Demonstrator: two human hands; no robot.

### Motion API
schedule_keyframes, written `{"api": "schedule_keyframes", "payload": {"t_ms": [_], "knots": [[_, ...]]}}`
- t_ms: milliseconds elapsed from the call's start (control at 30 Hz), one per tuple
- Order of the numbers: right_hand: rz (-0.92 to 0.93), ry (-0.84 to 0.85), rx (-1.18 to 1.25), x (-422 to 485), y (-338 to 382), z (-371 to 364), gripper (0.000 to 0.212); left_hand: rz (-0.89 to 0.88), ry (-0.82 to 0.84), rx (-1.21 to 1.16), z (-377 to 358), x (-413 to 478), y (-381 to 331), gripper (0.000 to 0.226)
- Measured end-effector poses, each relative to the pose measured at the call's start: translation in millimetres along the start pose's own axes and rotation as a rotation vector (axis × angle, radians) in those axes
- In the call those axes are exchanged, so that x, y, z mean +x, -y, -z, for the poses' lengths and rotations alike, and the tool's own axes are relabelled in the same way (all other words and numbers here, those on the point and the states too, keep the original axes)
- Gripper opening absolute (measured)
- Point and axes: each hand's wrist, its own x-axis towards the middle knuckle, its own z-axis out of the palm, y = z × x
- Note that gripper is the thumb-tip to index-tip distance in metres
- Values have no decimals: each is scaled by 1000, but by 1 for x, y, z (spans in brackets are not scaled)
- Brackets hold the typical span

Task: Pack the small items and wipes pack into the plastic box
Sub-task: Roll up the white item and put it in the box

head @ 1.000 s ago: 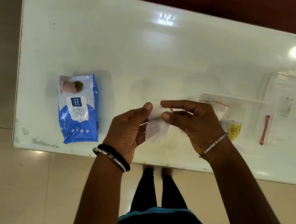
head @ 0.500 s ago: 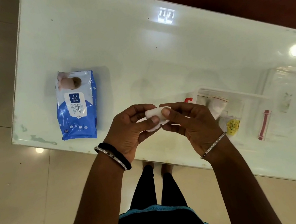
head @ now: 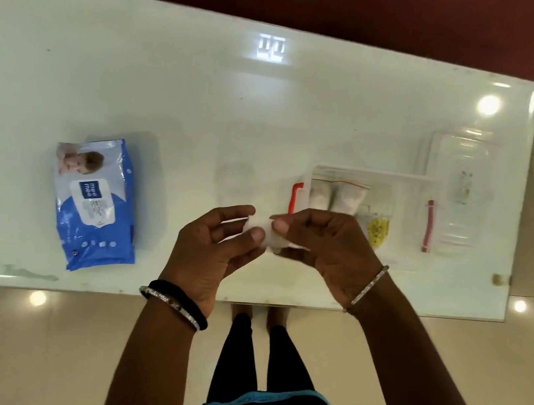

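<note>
My left hand [head: 213, 255] and my right hand [head: 331, 244] together pinch a small folded white item [head: 269, 236] above the table's near edge. The blue wipes pack [head: 96, 203] lies flat at the left of the white table [head: 209, 106]. To the right of my hands sits the clear plastic box [head: 399, 213] with red clips; inside it are small zip bags with white contents [head: 337, 197] and a yellow item [head: 379, 230]. A clear lid [head: 460, 159] lies at the far right.
A dark red sofa [head: 403, 8] runs along the table's far side. Beige floor tiles surround the table, and my legs and feet show below its near edge. Lamps reflect on the glossy top.
The white item hung unfolded between my fingers a second ago. It is now folded small and squeezed between both hands, which sit closer together.
</note>
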Motion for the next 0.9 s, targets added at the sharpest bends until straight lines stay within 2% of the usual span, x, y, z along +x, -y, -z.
{"api": "schedule_keyframes", "payload": {"t_ms": [133, 200, 267, 333, 467, 533, 667, 767, 900], "knots": [[-48, 5, -139, -11, 0, 25, 42, -100, 82, 210, -21, 1, 10, 41], [-32, 22, -203, -17, 0, 39, 36, -127, 97, 261, -34, 2, 15, 41], [-3, -40, -199, -21, -1, 55, 30, -153, 46, 317, -47, 5, 23, 38], [22, -194, -130, -21, -4, 75, 26, -215, -86, 444, -57, 10, 33, 31], [-25, -644, 35, -4, -8, 118, 22, -354, -354, 725, -72, 20, 54, 26], [-59, -822, -82, 13, -10, 137, 20, -366, -388, 767, -78, 25, 64, 30], [-8, -1001, -534, 40, -12, 139, 27, -389, -447, 762, -86, 34, 76, 33], [53, -1011, -709, 56, -11, 136, 27, -372, -471, 748, -83, 40, 81, 30], [-73, -921, -837, 75, -15, 143, 33, -330, -438, 729, -78, 44, 81, 28]]}}
